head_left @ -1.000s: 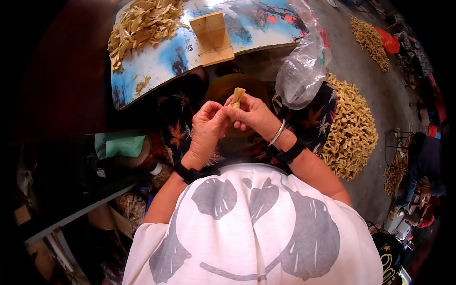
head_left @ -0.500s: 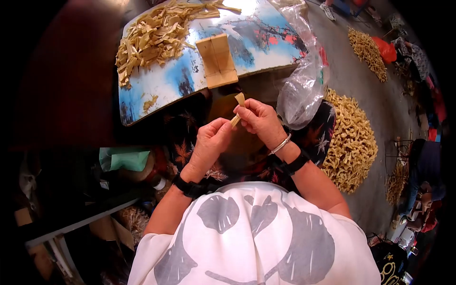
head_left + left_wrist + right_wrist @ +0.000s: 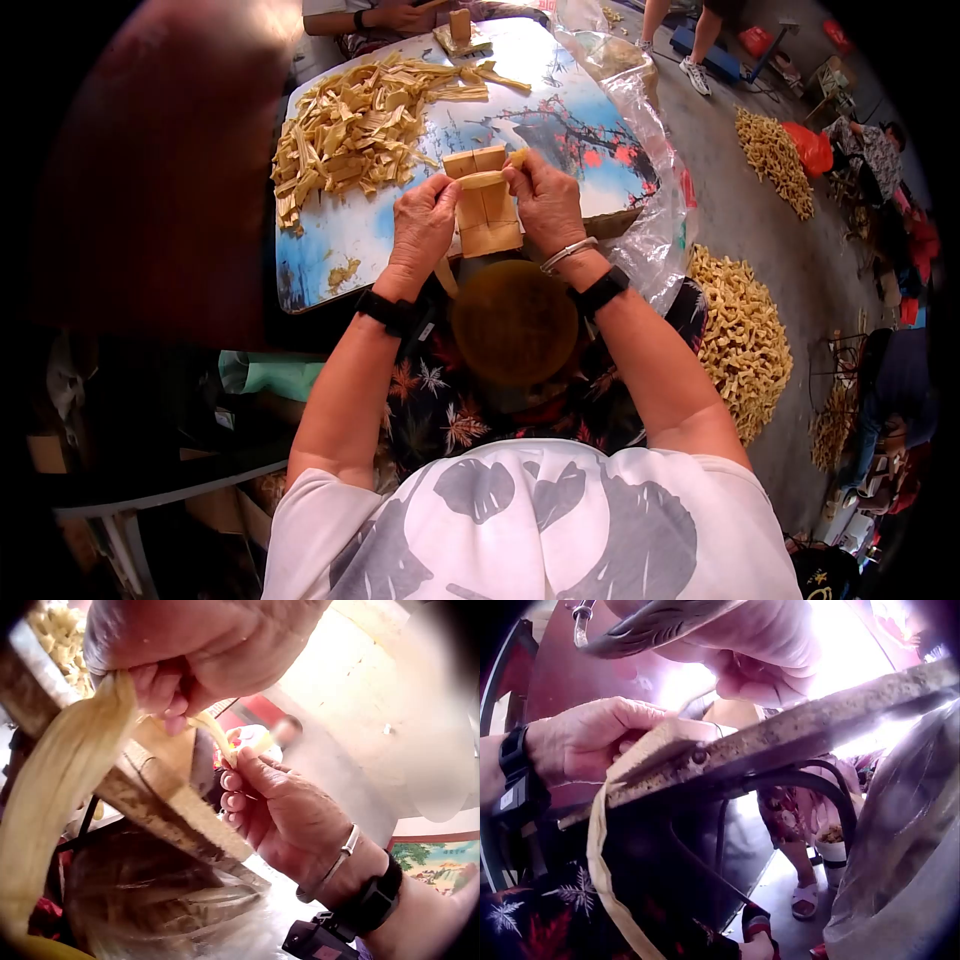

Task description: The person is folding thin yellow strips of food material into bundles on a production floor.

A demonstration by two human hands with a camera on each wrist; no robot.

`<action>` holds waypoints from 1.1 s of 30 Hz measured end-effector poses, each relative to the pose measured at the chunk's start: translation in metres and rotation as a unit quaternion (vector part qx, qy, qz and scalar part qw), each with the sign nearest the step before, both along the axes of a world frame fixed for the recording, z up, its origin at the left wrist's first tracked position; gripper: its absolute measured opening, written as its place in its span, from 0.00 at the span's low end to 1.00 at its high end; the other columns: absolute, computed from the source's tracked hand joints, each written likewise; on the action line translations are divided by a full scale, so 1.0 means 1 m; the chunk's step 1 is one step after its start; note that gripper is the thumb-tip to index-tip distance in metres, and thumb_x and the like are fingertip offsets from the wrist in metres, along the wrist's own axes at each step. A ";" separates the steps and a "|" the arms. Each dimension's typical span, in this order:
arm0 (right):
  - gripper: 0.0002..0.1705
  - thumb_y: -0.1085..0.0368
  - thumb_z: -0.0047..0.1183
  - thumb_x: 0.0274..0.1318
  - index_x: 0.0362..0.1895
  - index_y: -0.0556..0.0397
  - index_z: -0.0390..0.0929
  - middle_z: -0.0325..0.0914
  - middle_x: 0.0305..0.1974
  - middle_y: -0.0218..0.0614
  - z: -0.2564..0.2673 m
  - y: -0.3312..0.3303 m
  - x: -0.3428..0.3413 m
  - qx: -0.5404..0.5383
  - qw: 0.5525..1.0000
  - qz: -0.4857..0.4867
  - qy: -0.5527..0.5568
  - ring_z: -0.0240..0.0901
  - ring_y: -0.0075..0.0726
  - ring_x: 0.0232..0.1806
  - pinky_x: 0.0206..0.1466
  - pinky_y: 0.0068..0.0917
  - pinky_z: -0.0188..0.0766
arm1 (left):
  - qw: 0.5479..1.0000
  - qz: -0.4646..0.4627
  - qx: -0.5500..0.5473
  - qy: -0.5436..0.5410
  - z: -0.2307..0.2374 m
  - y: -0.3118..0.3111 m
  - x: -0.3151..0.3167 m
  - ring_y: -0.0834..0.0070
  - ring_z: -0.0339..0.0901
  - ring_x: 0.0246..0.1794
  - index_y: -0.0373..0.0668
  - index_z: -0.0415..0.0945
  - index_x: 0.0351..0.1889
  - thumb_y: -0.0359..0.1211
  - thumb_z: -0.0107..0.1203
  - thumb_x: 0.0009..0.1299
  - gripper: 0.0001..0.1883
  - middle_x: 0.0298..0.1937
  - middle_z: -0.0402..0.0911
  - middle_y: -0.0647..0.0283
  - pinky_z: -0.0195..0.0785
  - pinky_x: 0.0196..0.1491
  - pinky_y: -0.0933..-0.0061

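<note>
Between my two hands a pale yellow, flat, fibrous strip (image 3: pixel 482 180) is stretched across a small wooden block (image 3: pixel 490 236) at the table's near edge. My left hand (image 3: pixel 422 228) pinches its left part, and a long tail of the strip (image 3: pixel 71 776) hangs below that hand in the left wrist view. My right hand (image 3: pixel 550 205) pinches the other end between thumb and fingers, with a short yellow end showing above. In the right wrist view the hanging strip (image 3: pixel 604 859) drops past the table edge.
A heap of loose yellow strips (image 3: pixel 345 135) lies on the painted tabletop (image 3: pixel 300 265). Clear plastic (image 3: pixel 655 235) drapes over its right edge. A brown round thing (image 3: pixel 515 325) is below. Knotted pieces (image 3: pixel 745 340) are piled on the floor. Another person's arm (image 3: pixel 400 16) is across the table.
Both hands have moved forward from near the lap to the wooden block and spread apart, with the strip now drawn between them. The head view has shifted, showing more of the table.
</note>
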State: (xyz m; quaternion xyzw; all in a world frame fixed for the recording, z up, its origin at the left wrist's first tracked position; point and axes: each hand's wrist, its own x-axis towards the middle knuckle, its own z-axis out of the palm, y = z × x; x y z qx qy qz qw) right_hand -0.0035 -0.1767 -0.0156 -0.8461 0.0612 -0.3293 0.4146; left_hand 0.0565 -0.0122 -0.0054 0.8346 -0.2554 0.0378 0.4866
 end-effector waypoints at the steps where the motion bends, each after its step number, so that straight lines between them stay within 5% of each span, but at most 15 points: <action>1: 0.10 0.61 0.54 0.62 0.36 0.55 0.72 0.79 0.30 0.48 -0.004 0.000 0.003 -0.035 0.999 -0.010 0.003 0.77 0.57 0.34 0.35 0.47 0.72 | 1.000 -0.001 -0.005 0.006 -0.005 -0.001 0.003 0.81 0.66 0.23 0.37 0.80 0.35 0.34 0.54 0.73 0.10 0.20 0.72 0.64 0.63 0.29 0.74; 6: 0.10 0.56 0.54 0.61 0.38 0.47 0.75 0.80 0.31 0.46 -0.008 0.005 0.002 -0.102 0.990 -0.017 0.095 0.78 0.57 0.35 0.37 0.49 0.74 | 0.999 0.027 0.033 -0.015 -0.016 -0.004 0.004 0.74 0.71 0.22 0.38 0.80 0.34 0.36 0.54 0.72 0.11 0.20 0.75 0.58 0.66 0.30 0.68; 12: 0.10 0.58 0.54 0.61 0.36 0.51 0.77 0.80 0.30 0.49 -0.010 -0.008 -0.018 -0.118 0.985 -0.011 0.124 0.78 0.58 0.34 0.37 0.49 0.74 | 0.993 0.113 0.013 -0.010 -0.026 -0.001 0.009 0.76 0.70 0.20 0.37 0.82 0.34 0.36 0.52 0.74 0.13 0.19 0.75 0.64 0.65 0.28 0.71; 15: 0.13 0.59 0.53 0.62 0.32 0.57 0.74 0.77 0.25 0.50 -0.004 -0.017 -0.039 -0.048 0.993 0.041 0.104 0.75 0.60 0.30 0.33 0.45 0.70 | 0.982 0.051 -0.106 0.151 -0.025 0.019 0.004 0.79 0.65 0.17 0.37 0.82 0.38 0.36 0.50 0.76 0.14 0.22 0.73 0.71 0.61 0.25 0.75; 16: 0.14 0.58 0.54 0.64 0.34 0.58 0.75 0.76 0.23 0.46 0.004 -0.017 -0.051 -0.026 0.989 0.069 0.128 0.75 0.52 0.26 0.32 0.40 0.69 | 0.927 -0.002 -0.208 0.311 -0.001 0.026 -0.017 0.83 0.63 0.20 0.36 0.80 0.45 0.35 0.48 0.78 0.13 0.26 0.72 0.74 0.59 0.27 0.79; 19: 0.14 0.57 0.55 0.64 0.37 0.58 0.77 0.76 0.21 0.41 0.010 -0.010 -0.084 0.033 0.976 0.136 0.169 0.74 0.38 0.23 0.30 0.33 0.70 | 0.873 -0.093 -0.299 0.374 0.001 0.036 -0.059 0.84 0.67 0.27 0.36 0.78 0.48 0.33 0.49 0.77 0.11 0.29 0.74 0.72 0.64 0.34 0.81; 20: 0.16 0.56 0.58 0.62 0.42 0.57 0.79 0.76 0.22 0.38 0.003 -0.009 -0.092 0.013 0.974 0.140 0.177 0.73 0.29 0.22 0.29 0.29 0.70 | 0.881 -0.089 -0.291 0.362 -0.001 0.036 -0.074 0.84 0.69 0.28 0.35 0.78 0.47 0.33 0.50 0.76 0.11 0.30 0.75 0.71 0.64 0.37 0.82; 23: 0.20 0.51 0.60 0.58 0.42 0.55 0.80 0.79 0.24 0.44 0.013 0.020 -0.116 0.035 0.976 0.109 0.187 0.77 0.52 0.27 0.34 0.40 0.73 | 0.915 -0.091 -0.249 0.304 -0.010 0.031 -0.113 0.85 0.73 0.34 0.36 0.79 0.46 0.28 0.55 0.73 0.07 0.33 0.78 0.71 0.68 0.43 0.83; 24: 0.22 0.49 0.60 0.57 0.44 0.53 0.81 0.78 0.27 0.43 0.016 0.030 -0.121 0.056 0.971 0.123 0.199 0.77 0.51 0.28 0.34 0.39 0.73 | 0.926 -0.092 -0.237 0.280 -0.015 0.027 -0.125 0.85 0.74 0.35 0.36 0.79 0.45 0.29 0.56 0.72 0.07 0.33 0.79 0.72 0.68 0.42 0.83; 25: 0.18 0.52 0.59 0.58 0.43 0.53 0.81 0.78 0.30 0.44 0.002 0.040 -0.121 0.036 0.987 0.132 0.085 0.77 0.50 0.31 0.35 0.37 0.73 | 0.936 -0.094 -0.224 0.255 -0.023 0.024 -0.135 0.85 0.74 0.35 0.36 0.79 0.45 0.29 0.57 0.72 0.07 0.33 0.79 0.72 0.69 0.42 0.82; 29: 0.08 0.65 0.57 0.57 0.41 0.52 0.80 0.77 0.32 0.43 -0.013 0.056 -0.135 0.031 0.994 0.095 0.047 0.77 0.49 0.34 0.36 0.36 0.73 | 0.971 0.015 -0.124 0.206 -0.049 0.033 -0.155 0.84 0.75 0.38 0.39 0.78 0.47 0.32 0.56 0.74 0.08 0.37 0.80 0.70 0.71 0.46 0.81; 31: 0.07 0.69 0.57 0.55 0.40 0.52 0.79 0.77 0.32 0.42 -0.017 0.059 -0.144 0.013 0.994 0.102 0.030 0.77 0.50 0.33 0.36 0.37 0.74 | 0.854 0.048 -0.192 0.481 -0.052 0.045 -0.157 0.79 0.78 0.38 0.39 0.78 0.45 0.35 0.57 0.74 0.10 0.37 0.81 0.67 0.74 0.45 0.76; 33: 0.08 0.71 0.57 0.53 0.39 0.52 0.78 0.77 0.31 0.41 -0.023 0.064 -0.160 -0.019 0.990 0.138 0.034 0.77 0.51 0.33 0.36 0.37 0.75 | 0.645 0.022 -0.267 0.716 -0.050 0.057 -0.158 0.77 0.79 0.38 0.38 0.78 0.45 0.36 0.57 0.74 0.11 0.37 0.81 0.65 0.75 0.44 0.73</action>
